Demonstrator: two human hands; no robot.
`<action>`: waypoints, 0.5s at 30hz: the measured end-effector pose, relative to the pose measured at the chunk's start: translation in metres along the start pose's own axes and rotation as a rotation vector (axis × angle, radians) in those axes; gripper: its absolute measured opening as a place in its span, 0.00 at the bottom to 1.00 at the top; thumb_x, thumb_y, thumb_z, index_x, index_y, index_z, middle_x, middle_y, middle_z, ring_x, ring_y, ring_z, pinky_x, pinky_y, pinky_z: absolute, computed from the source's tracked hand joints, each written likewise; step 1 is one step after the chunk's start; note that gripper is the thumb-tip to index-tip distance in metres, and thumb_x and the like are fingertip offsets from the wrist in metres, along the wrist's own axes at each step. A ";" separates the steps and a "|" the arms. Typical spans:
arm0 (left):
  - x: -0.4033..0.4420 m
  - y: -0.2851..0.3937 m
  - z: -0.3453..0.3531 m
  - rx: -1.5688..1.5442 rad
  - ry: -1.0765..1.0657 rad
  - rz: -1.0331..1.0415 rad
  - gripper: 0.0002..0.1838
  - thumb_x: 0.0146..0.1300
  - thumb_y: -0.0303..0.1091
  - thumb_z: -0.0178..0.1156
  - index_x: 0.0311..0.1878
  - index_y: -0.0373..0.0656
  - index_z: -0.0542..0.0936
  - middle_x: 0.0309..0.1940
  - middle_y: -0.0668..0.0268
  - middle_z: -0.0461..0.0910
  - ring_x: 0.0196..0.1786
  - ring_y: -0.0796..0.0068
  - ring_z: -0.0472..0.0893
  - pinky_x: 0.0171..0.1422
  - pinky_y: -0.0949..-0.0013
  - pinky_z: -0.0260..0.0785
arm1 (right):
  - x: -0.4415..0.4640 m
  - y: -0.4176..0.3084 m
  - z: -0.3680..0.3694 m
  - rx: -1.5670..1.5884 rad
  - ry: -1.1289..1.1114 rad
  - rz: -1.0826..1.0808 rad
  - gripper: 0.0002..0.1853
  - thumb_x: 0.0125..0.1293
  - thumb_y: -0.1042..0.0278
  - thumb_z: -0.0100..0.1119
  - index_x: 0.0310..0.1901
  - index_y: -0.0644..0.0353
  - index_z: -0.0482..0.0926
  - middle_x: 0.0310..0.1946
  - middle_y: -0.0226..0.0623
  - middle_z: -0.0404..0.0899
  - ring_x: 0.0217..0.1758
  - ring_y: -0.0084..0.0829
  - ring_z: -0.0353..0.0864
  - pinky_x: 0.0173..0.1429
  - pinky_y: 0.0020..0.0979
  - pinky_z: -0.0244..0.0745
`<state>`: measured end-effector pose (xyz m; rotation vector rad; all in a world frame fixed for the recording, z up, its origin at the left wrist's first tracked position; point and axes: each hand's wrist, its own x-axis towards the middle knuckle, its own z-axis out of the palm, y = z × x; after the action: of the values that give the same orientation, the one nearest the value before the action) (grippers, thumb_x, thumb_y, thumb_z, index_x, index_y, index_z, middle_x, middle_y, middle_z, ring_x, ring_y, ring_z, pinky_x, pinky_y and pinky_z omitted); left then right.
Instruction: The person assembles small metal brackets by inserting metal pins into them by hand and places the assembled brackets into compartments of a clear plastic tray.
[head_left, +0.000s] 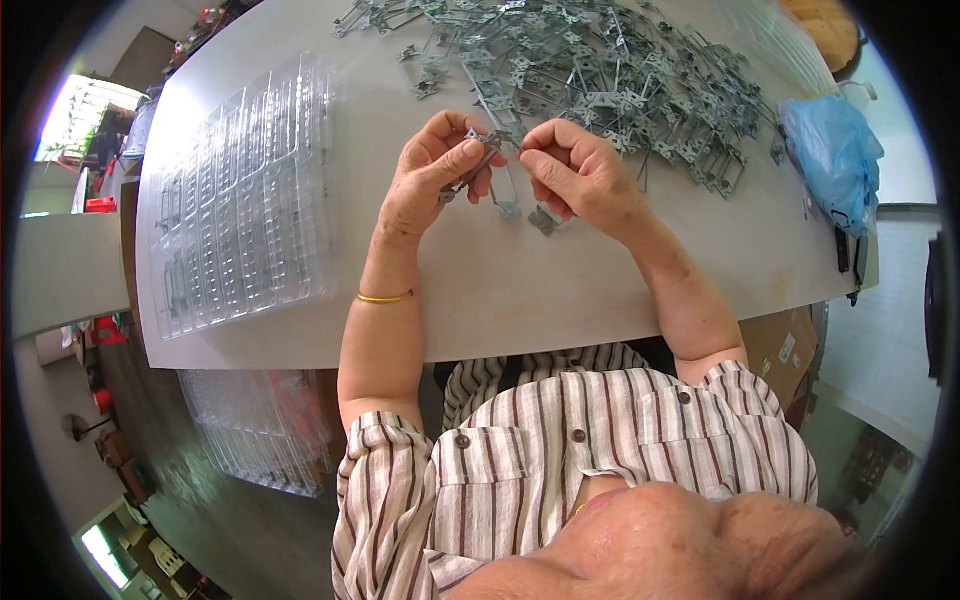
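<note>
A pale table [520, 300] fills a workroom. Above it, the left hand [425, 180] pinches a metal bracket [492, 140]; the right hand [585, 180] has thumb and finger together at its end. Beyond, a large pile of brackets [620, 90] suggests much remains. The clear plastic tray [245, 200], left, seems to hold few; a blue bag [832, 150] sits right.

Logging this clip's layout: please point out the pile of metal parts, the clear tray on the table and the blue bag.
Pile of metal parts [615, 98]: head view, middle of the heap.
Clear tray [245, 195]: head view, its ridged surface.
Blue bag [832, 150]: head view, its crumpled side.
</note>
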<state>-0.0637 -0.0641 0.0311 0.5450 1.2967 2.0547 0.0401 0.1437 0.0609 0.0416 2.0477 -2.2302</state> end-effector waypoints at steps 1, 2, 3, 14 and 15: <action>0.001 -0.001 -0.001 0.015 -0.012 0.007 0.18 0.71 0.41 0.70 0.54 0.40 0.78 0.39 0.56 0.88 0.29 0.75 0.82 0.31 0.73 0.72 | 0.000 0.001 0.001 0.000 -0.001 0.008 0.10 0.80 0.64 0.60 0.51 0.63 0.78 0.26 0.27 0.79 0.21 0.13 0.70 0.24 0.20 0.64; 0.001 -0.004 -0.004 0.030 -0.024 0.015 0.17 0.72 0.40 0.69 0.55 0.40 0.78 0.40 0.55 0.88 0.29 0.74 0.81 0.31 0.74 0.71 | 0.001 0.002 0.001 0.000 -0.002 0.017 0.10 0.80 0.65 0.60 0.51 0.63 0.78 0.26 0.27 0.78 0.21 0.13 0.69 0.24 0.20 0.64; 0.002 -0.006 -0.005 0.044 -0.036 0.022 0.17 0.73 0.40 0.68 0.55 0.41 0.77 0.41 0.54 0.88 0.29 0.73 0.81 0.30 0.74 0.70 | 0.001 0.003 0.002 -0.001 -0.003 0.025 0.09 0.80 0.65 0.60 0.51 0.63 0.78 0.26 0.27 0.78 0.21 0.13 0.69 0.25 0.20 0.64; 0.000 -0.006 0.000 0.149 -0.090 -0.005 0.25 0.65 0.37 0.76 0.59 0.37 0.77 0.44 0.62 0.85 0.40 0.75 0.84 0.41 0.73 0.76 | 0.003 0.010 0.002 0.063 -0.011 0.070 0.14 0.80 0.60 0.61 0.48 0.65 0.78 0.26 0.29 0.81 0.22 0.18 0.79 0.23 0.22 0.74; -0.001 -0.006 0.001 0.165 -0.087 0.007 0.26 0.64 0.36 0.77 0.60 0.37 0.78 0.45 0.63 0.85 0.41 0.75 0.85 0.42 0.73 0.77 | 0.003 0.010 0.001 0.077 -0.023 0.070 0.14 0.79 0.59 0.61 0.48 0.65 0.78 0.26 0.29 0.82 0.23 0.18 0.80 0.24 0.23 0.76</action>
<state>-0.0607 -0.0618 0.0267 0.7052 1.4216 1.9186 0.0379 0.1418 0.0506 0.0922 1.9173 -2.2555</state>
